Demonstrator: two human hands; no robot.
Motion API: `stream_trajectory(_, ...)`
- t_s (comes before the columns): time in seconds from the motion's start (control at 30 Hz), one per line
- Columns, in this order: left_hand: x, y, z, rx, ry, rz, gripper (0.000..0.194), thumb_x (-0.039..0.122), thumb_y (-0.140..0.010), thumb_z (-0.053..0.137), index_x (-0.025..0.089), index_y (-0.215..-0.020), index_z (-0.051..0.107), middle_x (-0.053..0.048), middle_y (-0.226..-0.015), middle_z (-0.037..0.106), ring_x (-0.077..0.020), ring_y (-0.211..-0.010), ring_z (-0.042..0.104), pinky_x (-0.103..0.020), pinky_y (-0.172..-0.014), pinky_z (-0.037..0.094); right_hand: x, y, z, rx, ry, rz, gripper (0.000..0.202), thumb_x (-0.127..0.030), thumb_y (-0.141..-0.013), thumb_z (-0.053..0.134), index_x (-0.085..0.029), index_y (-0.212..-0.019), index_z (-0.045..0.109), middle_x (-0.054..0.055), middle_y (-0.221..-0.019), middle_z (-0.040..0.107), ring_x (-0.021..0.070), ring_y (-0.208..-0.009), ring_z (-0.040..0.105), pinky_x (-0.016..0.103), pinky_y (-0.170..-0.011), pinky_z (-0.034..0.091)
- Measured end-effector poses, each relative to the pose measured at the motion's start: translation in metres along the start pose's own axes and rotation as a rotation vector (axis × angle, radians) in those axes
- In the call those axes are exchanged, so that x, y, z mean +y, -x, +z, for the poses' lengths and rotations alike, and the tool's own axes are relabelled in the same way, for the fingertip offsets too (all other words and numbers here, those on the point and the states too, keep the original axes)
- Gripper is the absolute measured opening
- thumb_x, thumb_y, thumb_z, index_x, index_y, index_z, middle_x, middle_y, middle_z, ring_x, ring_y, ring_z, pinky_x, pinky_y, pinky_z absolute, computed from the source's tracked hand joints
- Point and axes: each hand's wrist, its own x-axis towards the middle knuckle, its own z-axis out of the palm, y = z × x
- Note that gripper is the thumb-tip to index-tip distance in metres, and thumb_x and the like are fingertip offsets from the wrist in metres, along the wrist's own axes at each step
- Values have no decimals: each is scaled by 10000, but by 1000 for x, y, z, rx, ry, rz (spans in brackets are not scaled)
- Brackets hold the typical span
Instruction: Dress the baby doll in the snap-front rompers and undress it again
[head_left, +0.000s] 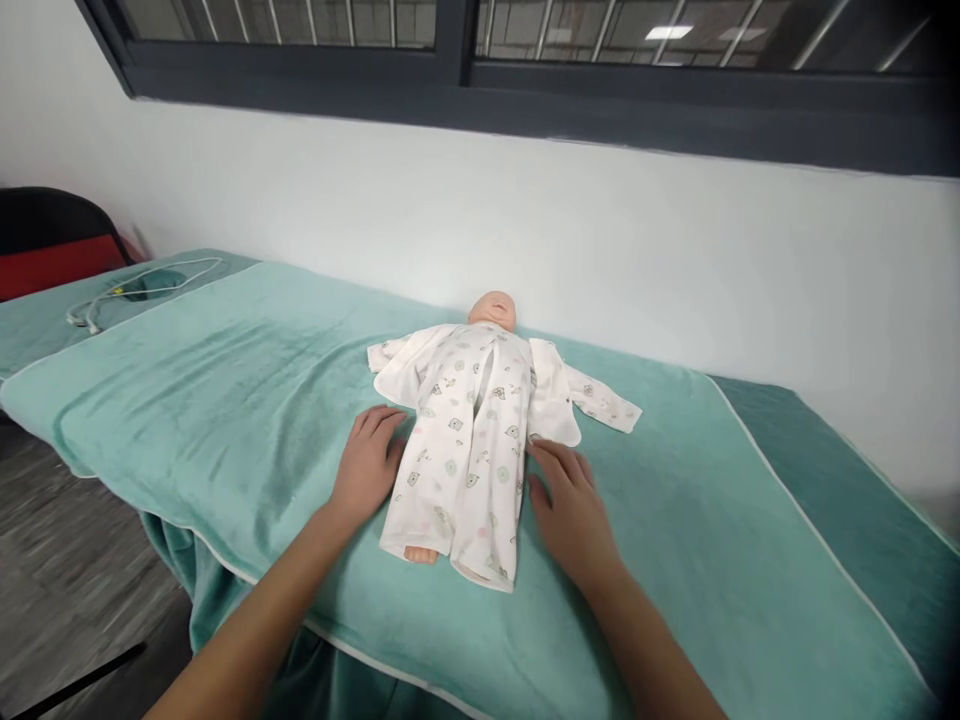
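A baby doll (pixel 492 310) lies on its back on a green blanket, its head toward the wall. It has on a white patterned long-sleeved top (pixel 555 390), spread open to both sides, and white printed trousers (pixel 457 450) lie over its front up to the neck. One foot (pixel 421 554) shows at the left trouser leg; the other is hidden. My left hand (pixel 369 462) rests at the left edge of the trousers, fingers and thumb apart. At the right edge, my right hand (pixel 574 505) has its fingertips by the trousers and the top's lower flap, thumb apart.
The light green blanket (pixel 217 400) covers the table over a darker green cloth (pixel 847 480). A white cord (pixel 150 275) lies coiled at the far left, near a red and black chair (pixel 56 240). A white wall (pixel 420 210) and a dark-framed window stand behind.
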Motion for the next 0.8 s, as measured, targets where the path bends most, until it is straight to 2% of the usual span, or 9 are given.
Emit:
stream_trajectory(0.07,-11,-21,9,-82,-78,47,336,184,-919,518,172,-1235,633,-123,-1284,636,-305,-1347,449,-531,-1092,435,9,-20,12,-66,132,0,393,-129,-912,480,-189,-1286,584,127,-1342,601,305,-1311,476,511,-1101,388)
stream_trajectory(0.17,-13,-47,17,-206,-130,154,315,207,-910,548,176,-1200,669,-132,-1311,630,-310,-1388,423,-544,-1153,364,14,-40,22,-151,231,-5,365,-138,-936,458,-182,-1264,613,128,-1322,621,299,-1324,467,527,-1172,274)
stream_trajectory(0.27,-7,-65,23,-291,-50,240,285,206,-892,562,192,-1140,700,-122,-1306,635,-289,-1352,467,-497,-1171,348,15,-51,25,-219,253,-19,354,-125,-940,447,-192,-1224,648,128,-1230,655,276,-1246,524,500,-1184,248)
stream_trajectory(0.33,-2,-75,28,-315,57,247,278,222,-891,557,191,-1131,695,-112,-1303,640,-279,-1301,511,-455,-1150,376,16,-55,26,-236,262,-32,354,-136,-950,443,-192,-1227,655,132,-1200,658,271,-1229,528,486,-1189,238)
stream_trajectory(0.5,9,-87,39,-371,236,69,318,309,-891,541,162,-1159,629,-119,-1224,675,-287,-1141,600,-413,-1012,477,23,-64,35,-242,254,-106,353,-141,-945,438,-171,-1209,671,140,-1147,661,283,-1169,528,482,-1173,251)
stream_trajectory(0.6,10,-86,41,-419,275,-55,242,330,-876,538,168,-1031,629,-106,-1067,714,-280,-985,633,-401,-880,520,23,-72,40,-212,225,-112,328,-125,-925,444,-141,-1133,698,149,-1038,674,286,-1068,551,455,-1093,357)
stream_trajectory(0.7,9,-82,41,-437,334,-108,155,324,-844,553,183,-862,614,-87,-934,713,-263,-872,630,-374,-764,531,20,-78,42,-187,155,-63,307,-134,-925,447,-129,-1082,710,154,-1031,688,285,-1037,575,434,-1001,434)
stream_trajectory(0.8,9,-76,38,-400,407,-134,155,307,-864,514,193,-866,619,-69,-879,702,-232,-810,619,-342,-696,532,17,-76,41,-187,35,-64,286,-129,-886,483,-153,-1026,731,135,-1019,712,283,-1004,616,426,-947,480)
